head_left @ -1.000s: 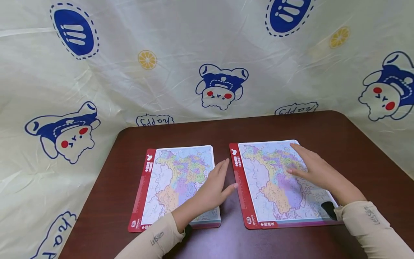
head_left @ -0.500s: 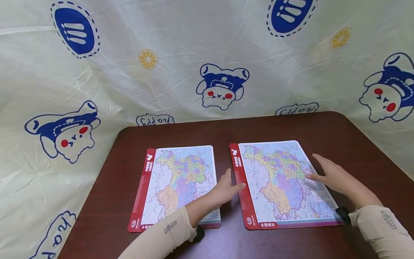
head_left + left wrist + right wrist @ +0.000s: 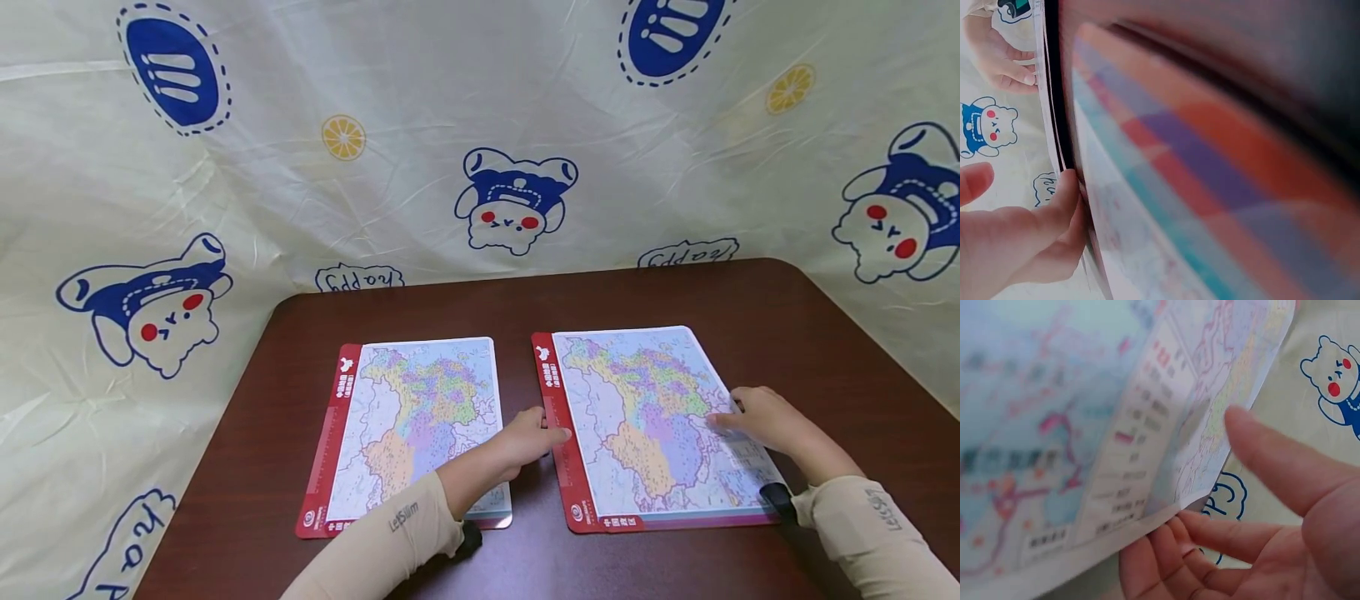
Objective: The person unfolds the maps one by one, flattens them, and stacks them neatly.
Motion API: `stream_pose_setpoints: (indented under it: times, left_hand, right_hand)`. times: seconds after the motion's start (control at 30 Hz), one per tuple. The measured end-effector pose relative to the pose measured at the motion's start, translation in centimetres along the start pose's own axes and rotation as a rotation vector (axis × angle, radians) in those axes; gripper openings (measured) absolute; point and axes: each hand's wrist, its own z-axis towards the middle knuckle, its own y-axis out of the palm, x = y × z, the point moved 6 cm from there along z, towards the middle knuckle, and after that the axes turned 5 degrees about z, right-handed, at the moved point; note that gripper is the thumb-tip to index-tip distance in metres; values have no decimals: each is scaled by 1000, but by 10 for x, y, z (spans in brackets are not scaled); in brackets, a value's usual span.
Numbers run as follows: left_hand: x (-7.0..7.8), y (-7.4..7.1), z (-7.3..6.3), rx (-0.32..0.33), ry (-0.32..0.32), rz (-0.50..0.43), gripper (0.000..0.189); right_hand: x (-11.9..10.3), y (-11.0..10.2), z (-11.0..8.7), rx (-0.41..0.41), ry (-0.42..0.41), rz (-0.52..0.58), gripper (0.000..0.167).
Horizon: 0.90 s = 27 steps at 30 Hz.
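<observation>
Two flat maps with red left margins lie side by side on the table. At the left edge of the right map (image 3: 652, 425), my left hand (image 3: 525, 439) has its fingers bent and its thumb over the red margin. My right hand (image 3: 765, 419) grips that map's right edge. In the right wrist view, fingers (image 3: 1154, 565) curl beneath the map's edge, and the thumb (image 3: 1272, 456) stretches along the top side. My left forearm crosses over the left map (image 3: 420, 400), hiding part of its lower right. Fingers (image 3: 1063, 206) meet a thin edge in the left wrist view.
The maps rest on a dark brown table (image 3: 465, 312) with rounded far corners. Behind it hangs a pale curtain (image 3: 405, 75) printed with blue cartoon figures and orange slices. A dark wrist device (image 3: 776, 500) sits by the right sleeve.
My left hand has moved right from over the left map to the right map's left edge. The right hand has drawn back to the right edge, its fingers now bent there.
</observation>
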Motion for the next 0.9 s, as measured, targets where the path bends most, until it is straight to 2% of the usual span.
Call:
stream_pose_setpoints:
  times: [0.2,0.33,0.63,0.8,0.9]
  left_hand:
    - [-2,2,0,-28,-35,-97,25]
    - [-1,3,-1,-35,-25,-155,22]
    - [1,-5,-4,-10,-10,-291,19]
    - [7,-18,-8,0,-16,-339,21]
    - [10,-30,-10,0,4,-345,24]
  right_hand:
    - [8,-2,-1,-4,103,70,51]
    - [11,-4,-4,23,112,82,41]
    - [2,-8,-10,88,60,138,45]
    - [-11,-13,-15,173,13,179,47]
    - [-22,-16,-17,238,-14,202,46]
